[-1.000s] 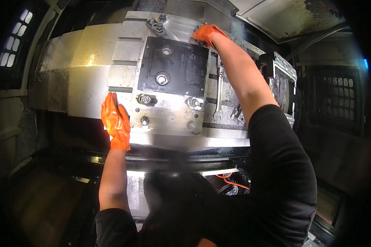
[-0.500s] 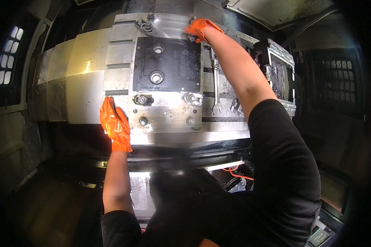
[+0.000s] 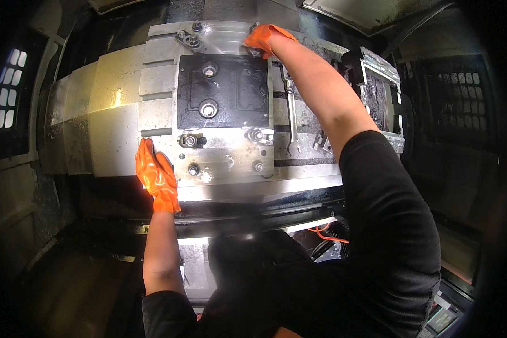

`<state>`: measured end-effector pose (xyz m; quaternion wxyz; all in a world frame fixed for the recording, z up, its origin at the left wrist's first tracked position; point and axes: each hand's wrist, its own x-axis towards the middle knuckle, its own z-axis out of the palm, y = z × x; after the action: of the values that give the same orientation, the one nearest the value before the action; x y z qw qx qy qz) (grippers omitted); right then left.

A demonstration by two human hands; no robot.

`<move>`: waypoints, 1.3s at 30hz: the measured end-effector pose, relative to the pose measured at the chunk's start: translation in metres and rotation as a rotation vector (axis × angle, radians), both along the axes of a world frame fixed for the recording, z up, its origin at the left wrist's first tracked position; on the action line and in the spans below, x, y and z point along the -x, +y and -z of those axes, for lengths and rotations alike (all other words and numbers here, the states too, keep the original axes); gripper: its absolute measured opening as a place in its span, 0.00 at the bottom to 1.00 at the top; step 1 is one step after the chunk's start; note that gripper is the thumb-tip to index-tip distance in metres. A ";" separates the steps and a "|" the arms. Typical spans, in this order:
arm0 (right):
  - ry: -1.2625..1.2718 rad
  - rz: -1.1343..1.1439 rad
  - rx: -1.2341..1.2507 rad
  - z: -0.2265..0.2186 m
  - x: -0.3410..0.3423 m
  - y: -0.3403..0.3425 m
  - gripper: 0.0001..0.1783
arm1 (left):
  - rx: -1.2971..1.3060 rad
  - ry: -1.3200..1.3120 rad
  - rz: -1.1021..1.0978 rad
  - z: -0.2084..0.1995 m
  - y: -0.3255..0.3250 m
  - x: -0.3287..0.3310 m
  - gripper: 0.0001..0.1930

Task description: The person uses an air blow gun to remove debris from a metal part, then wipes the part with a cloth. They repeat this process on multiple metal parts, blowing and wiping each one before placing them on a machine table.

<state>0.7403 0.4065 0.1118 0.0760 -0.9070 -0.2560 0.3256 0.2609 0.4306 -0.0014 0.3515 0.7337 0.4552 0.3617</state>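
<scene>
My left hand (image 3: 155, 173), in an orange rubber glove, lies flat on the front left edge of the metal machine table (image 3: 155, 115), fingers stretched out. My right hand (image 3: 266, 40), gloved the same, reaches to the far right corner of a dark rectangular metal block (image 3: 224, 92) with two round holes. Its fingers curl down around something at that corner; the glove hides most of it. Clamps with nuts hold the block at its other corners: a far left clamp (image 3: 191, 40), a near left clamp (image 3: 191, 140) and a near right clamp (image 3: 257, 135).
A long wrench (image 3: 292, 121) lies on the table right of the block. Farther right stands a metal frame (image 3: 380, 76) beside scattered chips. Stepped metal covers (image 3: 115, 107) extend left. An orange cable (image 3: 327, 236) shows below the table's front edge. Dark machine walls stand on both sides.
The whole view has shifted slightly. Both hands keep about the same places on the table and at the block's far right corner.
</scene>
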 end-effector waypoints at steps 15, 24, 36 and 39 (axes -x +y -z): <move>-0.267 -0.382 0.187 -0.079 0.041 -0.005 0.25 | 0.146 -0.151 -0.031 -0.014 -0.001 -0.003 0.19; -0.649 -0.962 0.126 -0.038 0.015 -0.025 0.33 | 0.105 -0.041 -0.034 -0.026 -0.005 -0.007 0.18; -0.632 -0.856 0.491 -0.080 0.075 0.024 0.41 | -0.384 0.339 0.089 -0.040 -0.002 -0.004 0.23; -0.698 -0.868 0.373 -0.088 0.105 0.056 0.30 | -0.318 0.329 0.060 -0.040 -0.003 -0.003 0.24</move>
<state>0.6353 0.4623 0.2002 -0.3140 -0.7707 -0.5524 0.0487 0.2643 0.4281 0.0389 0.1630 0.8421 0.4219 0.2937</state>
